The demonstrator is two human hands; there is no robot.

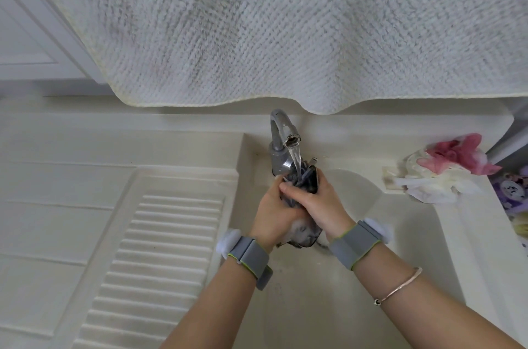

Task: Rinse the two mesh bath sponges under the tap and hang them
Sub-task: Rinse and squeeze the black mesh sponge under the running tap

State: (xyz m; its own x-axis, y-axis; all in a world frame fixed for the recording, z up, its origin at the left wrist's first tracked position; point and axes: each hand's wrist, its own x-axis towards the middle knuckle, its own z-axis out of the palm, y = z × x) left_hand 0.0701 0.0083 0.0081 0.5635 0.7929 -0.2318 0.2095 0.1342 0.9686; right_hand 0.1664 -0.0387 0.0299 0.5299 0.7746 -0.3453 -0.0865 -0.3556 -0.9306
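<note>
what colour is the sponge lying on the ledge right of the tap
Pink and white sponge, seen in the head view.

The light is soft, even daylight, cool and whitish, with no hard glare anywhere. Shadows are faint: a pale one lies under the hem of the white towel point(271, 28) hanging above the tap point(281, 138), and a dim patch sits in the sink basin point(414, 234) below the wrists. The tap's metal carries only a dull sheen. The wide lens bends things strongly away from the tap: the towel hem bows, and the ribbed washboard point(160, 257) to its left fans outward. The running water is slightly smeared; the far right edge looks soft.
</note>
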